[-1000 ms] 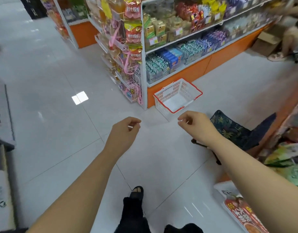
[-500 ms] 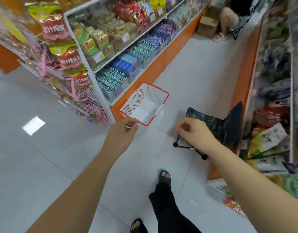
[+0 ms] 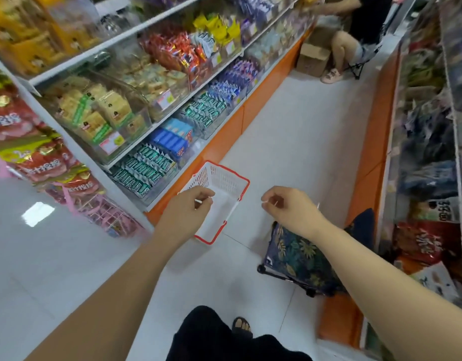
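Left grip [image 3: 184, 212] and right grip [image 3: 289, 207] curl narrow, thumb to fingertip, nothing plainly held. Basket [image 3: 222, 175] sits on the floor [image 3: 289, 142], one edge by the shelf base [image 3: 224, 136], under the left grip. Stool [image 3: 300, 256] is just right; the aisle is wide beyond.

basket [image 3: 220, 176] | white lattice plastic, red rim | upright, empty | on floor [image 3: 289, 152], just beside orange shelf base [image 3: 229, 131]

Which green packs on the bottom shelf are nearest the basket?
The near batch, beside the basket and left of the blue packs; the other batch lies beyond them.
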The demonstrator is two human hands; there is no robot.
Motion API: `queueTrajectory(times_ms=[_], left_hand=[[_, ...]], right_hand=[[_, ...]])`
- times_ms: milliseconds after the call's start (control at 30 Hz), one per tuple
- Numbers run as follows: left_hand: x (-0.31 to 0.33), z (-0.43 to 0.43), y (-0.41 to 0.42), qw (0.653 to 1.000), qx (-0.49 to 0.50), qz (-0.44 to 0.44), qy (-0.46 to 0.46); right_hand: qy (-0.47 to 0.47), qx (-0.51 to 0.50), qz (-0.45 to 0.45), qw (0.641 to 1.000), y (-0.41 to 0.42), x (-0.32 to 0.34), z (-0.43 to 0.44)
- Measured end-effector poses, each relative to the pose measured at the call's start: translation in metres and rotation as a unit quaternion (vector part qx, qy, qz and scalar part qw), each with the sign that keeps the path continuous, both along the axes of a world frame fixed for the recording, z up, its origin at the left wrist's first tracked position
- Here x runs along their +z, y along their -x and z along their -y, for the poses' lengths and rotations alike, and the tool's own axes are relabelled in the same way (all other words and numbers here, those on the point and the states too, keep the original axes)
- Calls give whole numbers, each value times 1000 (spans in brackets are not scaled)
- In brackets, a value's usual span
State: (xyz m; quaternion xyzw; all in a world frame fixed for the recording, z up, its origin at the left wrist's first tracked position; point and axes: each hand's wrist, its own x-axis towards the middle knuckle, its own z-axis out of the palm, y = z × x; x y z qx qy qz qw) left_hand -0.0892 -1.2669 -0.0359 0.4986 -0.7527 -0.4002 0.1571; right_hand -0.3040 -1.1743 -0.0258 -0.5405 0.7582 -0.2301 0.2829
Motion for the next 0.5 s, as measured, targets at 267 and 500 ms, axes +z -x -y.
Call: queueTrajectory(times_ms=[267,500], left_hand=[[-22,107,32,999,31,-20,-28],[-28,198,66,998,15,-11,-60]], right_hand=[[0,26,-17,1000,44,-11,114],[-7,77,-52,996,60,1,226]])
